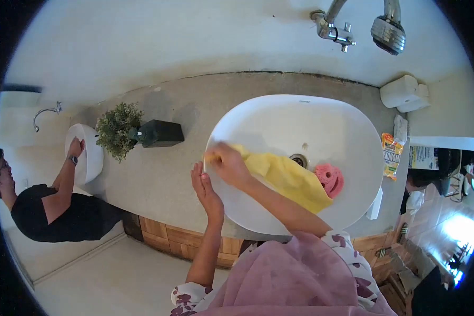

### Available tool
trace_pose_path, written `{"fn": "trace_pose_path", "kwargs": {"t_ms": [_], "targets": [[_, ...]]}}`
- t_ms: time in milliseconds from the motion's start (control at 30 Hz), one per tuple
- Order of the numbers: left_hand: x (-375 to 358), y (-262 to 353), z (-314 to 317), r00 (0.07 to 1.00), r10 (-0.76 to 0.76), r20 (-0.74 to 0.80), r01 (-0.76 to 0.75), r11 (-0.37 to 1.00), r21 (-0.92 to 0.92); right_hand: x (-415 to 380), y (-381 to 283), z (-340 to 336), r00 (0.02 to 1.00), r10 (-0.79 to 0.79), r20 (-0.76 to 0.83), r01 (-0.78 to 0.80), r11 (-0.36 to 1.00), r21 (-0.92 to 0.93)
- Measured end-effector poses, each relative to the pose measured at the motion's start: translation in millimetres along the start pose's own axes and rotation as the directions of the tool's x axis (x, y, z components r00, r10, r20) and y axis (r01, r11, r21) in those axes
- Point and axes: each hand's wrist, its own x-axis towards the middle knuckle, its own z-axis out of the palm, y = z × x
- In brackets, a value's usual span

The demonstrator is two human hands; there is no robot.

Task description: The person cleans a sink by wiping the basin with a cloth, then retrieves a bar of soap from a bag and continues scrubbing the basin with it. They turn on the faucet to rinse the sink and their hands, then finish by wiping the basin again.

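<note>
A yellow cloth (289, 181) lies across the white oval basin (347, 118), one end reaching up to the left rim. My right hand (229, 164) is closed on that end of the cloth at the rim. Just left of it, my left hand (207, 194) is held upright by the outside of the basin, fingers stretched and near the rim, with nothing seen in it. In the basin, a round pink sponge (329, 180) with holes touches the cloth's right part. The drain (298, 160) shows just above the cloth.
Left on the counter (195, 105) are a dark dispenser (163, 133) and a potted plant (117, 129). A person (52, 205) stands at another basin (92, 160). Above hangs a metal faucet (388, 34). At right lie an orange packet (391, 155) and white containers (400, 94).
</note>
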Motion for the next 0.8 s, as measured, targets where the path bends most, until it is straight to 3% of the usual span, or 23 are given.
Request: {"fn": "trace_pose_path", "kwargs": {"t_ms": [33,100,233,300,400,433,500,600,733,800], "targets": [[-1.7,3.2,2.0,1.0,-0.006,0.01,0.006,1.0,0.001,16.4,-0.9,-7.3,1.0,0.01,-0.004,-0.01,1.0,-0.005],[-0.9,10.4,2.2,0.999,0.023,-0.039,-0.019,0.993,0.118,48.1,-2.1,-17.6,0.957,0.132,-0.258,-0.124,0.991,0.049],[-0.4,8.7,1.8,0.999,0.007,-0.032,-0.006,0.999,0.04,35.9,-5.4,-15.7,0.96,0.167,-0.227,-0.144,0.983,0.112],[1.1,4.5,3.0,1.0,0.004,-0.02,-0.004,1.0,-0.011,9.6,-10.3,-13.5,0.973,0.157,0.169,-0.173,0.981,0.083],[0.8,-2.0,1.6,0.999,-0.049,-0.002,0.049,0.997,-0.06,-9.5,-29.5,-11.5,0.94,0.254,0.227,-0.289,0.947,0.137],[1.3,-5.3,0.1,0.999,-0.034,0.013,0.035,0.998,-0.049,-7.6,-24.1,-8.1,0.945,0.254,0.205,-0.286,0.947,0.148],[2.1,-10.5,1.1,0.998,-0.03,0.059,0.038,0.989,-0.145,-1.7,-5.9,0.4,0.992,0.126,0.017,-0.127,0.988,0.092],[1.5,0.2,2.3,0.996,-0.08,0.041,0.084,0.99,-0.11,37.6,-8.6,-14.4,0.948,0.277,-0.16,-0.257,0.957,0.131],[1.9,-7.3,0.7,0.994,-0.093,0.063,0.103,0.98,-0.169,27.1,-4.0,-8.4,0.943,0.263,-0.201,-0.223,0.953,0.204],[4.3,-14.4,0.4,0.994,-0.058,0.091,0.078,0.971,-0.226,3.3,2.5,-1.6,0.992,0.097,0.08,-0.103,0.992,0.075]]}}
